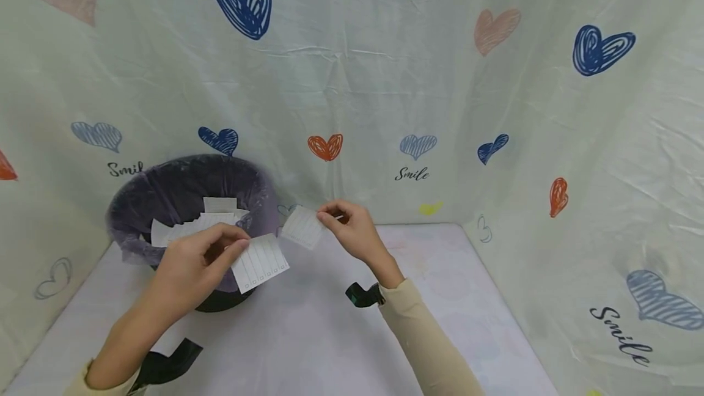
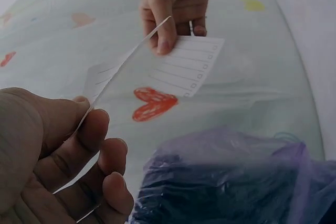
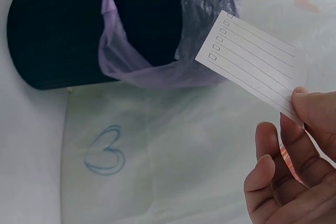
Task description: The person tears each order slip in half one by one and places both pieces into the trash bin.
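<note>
My left hand point(image 1: 189, 267) pinches a small white lined paper point(image 1: 261, 263) with a row of tiny checkboxes, between thumb and index finger, in front of the bin. To the right, my right hand point(image 1: 354, 231) pinches a similar lined checklist paper point(image 1: 301, 227) by its corner, thumb on top. In the left wrist view the left paper point(image 2: 123, 59) shows nearly edge-on, with the right hand point(image 2: 181, 6) behind it. A dark trash bin point(image 3: 55, 30) with a purple plastic liner point(image 1: 264, 194) stands at the left. Several white papers point(image 1: 209, 220) lie inside it.
The bin stands on a white table point(image 1: 330, 335) against a pale curtain point(image 1: 352, 78) printed with hearts and "Smile" lettering. Black straps point(image 1: 167, 364) with mounts sit on both wrists, at the cuffs of beige sleeves point(image 1: 429, 341).
</note>
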`<state>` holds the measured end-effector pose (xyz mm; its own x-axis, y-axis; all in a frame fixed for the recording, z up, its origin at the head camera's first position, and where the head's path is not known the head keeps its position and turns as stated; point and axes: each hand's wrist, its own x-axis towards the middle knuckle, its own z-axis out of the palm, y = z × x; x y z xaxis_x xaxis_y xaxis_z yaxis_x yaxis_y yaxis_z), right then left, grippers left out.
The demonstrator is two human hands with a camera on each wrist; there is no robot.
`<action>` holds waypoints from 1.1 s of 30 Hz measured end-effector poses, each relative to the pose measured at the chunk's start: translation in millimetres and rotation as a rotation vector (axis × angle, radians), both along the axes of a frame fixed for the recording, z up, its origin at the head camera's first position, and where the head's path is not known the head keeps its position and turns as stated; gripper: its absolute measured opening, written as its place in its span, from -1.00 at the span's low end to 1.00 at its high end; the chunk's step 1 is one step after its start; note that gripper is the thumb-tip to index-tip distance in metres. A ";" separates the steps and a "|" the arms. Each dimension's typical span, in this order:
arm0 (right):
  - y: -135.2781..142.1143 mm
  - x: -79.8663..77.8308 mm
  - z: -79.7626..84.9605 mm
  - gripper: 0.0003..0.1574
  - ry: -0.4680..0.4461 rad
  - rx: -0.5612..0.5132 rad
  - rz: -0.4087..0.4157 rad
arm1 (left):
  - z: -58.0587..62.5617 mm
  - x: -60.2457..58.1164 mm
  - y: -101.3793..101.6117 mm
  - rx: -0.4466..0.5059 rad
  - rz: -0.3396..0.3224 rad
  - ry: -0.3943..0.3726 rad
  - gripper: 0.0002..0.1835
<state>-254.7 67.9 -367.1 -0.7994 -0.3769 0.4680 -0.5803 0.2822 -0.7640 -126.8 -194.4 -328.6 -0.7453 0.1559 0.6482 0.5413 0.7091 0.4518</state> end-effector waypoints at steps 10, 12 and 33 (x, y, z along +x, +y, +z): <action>-21.1 -4.4 26.2 -0.84 0.024 0.001 0.046 | 25.4 0.5 -19.8 -0.074 0.071 0.092 -0.75; -25.0 -5.2 32.6 -0.84 0.035 0.007 0.052 | 30.0 -0.9 -23.3 -0.083 0.080 0.114 -0.75; -70.1 -2.7 82.8 -0.84 0.194 0.088 0.167 | 55.3 -9.8 -66.5 -0.116 0.171 0.174 -0.74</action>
<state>-257.4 -2.2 -284.3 -0.6212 -0.5419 0.5661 -0.7576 0.2307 -0.6106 -136.6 -260.9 -273.2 -0.6458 0.1179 0.7543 0.4716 0.8386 0.2727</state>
